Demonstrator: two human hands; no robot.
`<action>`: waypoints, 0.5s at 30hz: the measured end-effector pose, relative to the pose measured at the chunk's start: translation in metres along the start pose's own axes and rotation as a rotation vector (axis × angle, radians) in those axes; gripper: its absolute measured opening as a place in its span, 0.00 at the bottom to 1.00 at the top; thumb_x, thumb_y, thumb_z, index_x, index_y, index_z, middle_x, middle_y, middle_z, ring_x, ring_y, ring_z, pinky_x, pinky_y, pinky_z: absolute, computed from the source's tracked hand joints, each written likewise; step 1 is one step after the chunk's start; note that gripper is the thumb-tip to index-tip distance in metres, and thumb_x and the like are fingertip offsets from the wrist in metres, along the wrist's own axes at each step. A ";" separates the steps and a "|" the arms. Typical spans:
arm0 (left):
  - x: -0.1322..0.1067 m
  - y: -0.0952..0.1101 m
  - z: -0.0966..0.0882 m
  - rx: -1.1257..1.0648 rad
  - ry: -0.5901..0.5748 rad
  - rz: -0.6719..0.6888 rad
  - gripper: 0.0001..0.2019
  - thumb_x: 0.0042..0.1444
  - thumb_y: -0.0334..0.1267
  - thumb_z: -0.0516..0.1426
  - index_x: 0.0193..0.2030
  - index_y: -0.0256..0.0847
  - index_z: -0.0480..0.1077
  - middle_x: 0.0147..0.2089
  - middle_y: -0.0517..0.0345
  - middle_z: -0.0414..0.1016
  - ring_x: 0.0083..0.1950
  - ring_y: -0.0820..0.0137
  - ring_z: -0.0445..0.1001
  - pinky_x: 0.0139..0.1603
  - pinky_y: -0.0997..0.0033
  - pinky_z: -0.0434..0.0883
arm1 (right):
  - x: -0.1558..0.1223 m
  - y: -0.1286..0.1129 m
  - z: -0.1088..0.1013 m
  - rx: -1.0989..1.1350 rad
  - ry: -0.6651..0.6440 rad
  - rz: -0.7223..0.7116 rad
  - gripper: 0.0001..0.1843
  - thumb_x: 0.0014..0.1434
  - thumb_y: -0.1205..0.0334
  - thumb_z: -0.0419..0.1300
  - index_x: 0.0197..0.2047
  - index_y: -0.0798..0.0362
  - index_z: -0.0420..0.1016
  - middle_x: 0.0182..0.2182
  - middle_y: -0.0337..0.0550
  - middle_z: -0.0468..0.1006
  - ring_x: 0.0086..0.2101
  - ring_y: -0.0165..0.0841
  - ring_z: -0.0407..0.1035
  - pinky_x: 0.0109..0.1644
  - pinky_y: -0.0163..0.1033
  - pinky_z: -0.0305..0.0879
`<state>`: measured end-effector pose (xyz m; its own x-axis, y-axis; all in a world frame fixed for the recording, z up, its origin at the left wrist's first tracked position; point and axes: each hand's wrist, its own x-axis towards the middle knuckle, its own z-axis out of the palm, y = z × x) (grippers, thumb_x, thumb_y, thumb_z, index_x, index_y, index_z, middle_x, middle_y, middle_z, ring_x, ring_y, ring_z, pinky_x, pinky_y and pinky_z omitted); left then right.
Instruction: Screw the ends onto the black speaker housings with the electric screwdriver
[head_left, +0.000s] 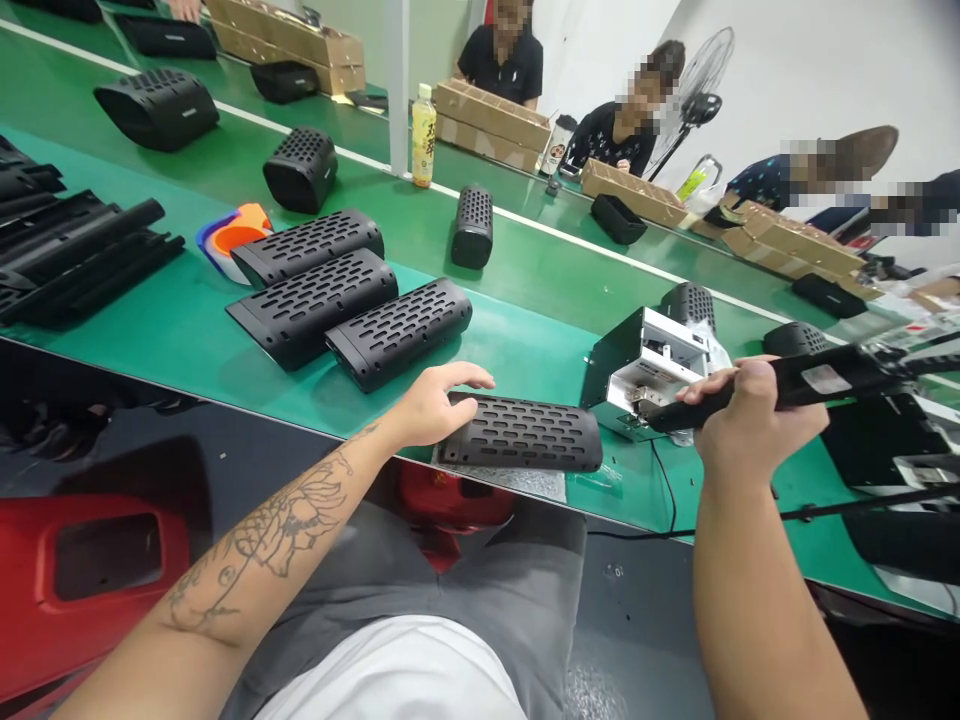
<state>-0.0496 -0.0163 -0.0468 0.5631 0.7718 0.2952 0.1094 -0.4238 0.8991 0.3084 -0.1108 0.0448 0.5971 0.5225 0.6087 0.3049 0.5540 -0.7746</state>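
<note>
Here the left hand (431, 405) lies flat-fingered on the left end of a black perforated speaker shell (521, 435), which sits at the near edge of the green bench (187, 330), just below the middle of the frame. The fingers are spread and resting on top rather than curled round it, so the hand steadies the shell and does not clasp it. The shell's long axis runs nearly level across the picture, left to right, with its far end pointing toward the right hand.

The right hand (750, 410), at centre right, is closed in a fist round a black electric screwdriver (795, 385). The tool lies almost level too, its tip aimed left toward a small grey screw feeder box (645, 370) that stands just beyond the shell's right end. The tip appears to be at the box's opening, though the view is too crowded there to say whether it touches.

So the shell lies between the two hands, with the left on it and the right near its free end but apart from it.

In the upper left, three more perforated shells (330, 300) lie side by side, slanted, well clear of both hands. Other people sit along the far side at the top of the frame.
</note>
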 end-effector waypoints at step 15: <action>-0.020 -0.044 0.032 -0.346 0.161 -0.125 0.27 0.65 0.62 0.67 0.55 0.40 0.88 0.52 0.48 0.90 0.54 0.53 0.86 0.58 0.57 0.82 | -0.114 -0.088 0.141 0.487 -0.486 0.107 0.14 0.67 0.47 0.79 0.47 0.47 0.88 0.24 0.34 0.81 0.18 0.34 0.73 0.25 0.44 0.80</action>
<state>-0.0396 -0.0283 -0.1022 0.4243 0.8834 0.1992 -0.1288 -0.1589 0.9789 0.1088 -0.1276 0.0674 0.1707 0.7586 0.6288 -0.1728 0.6514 -0.7388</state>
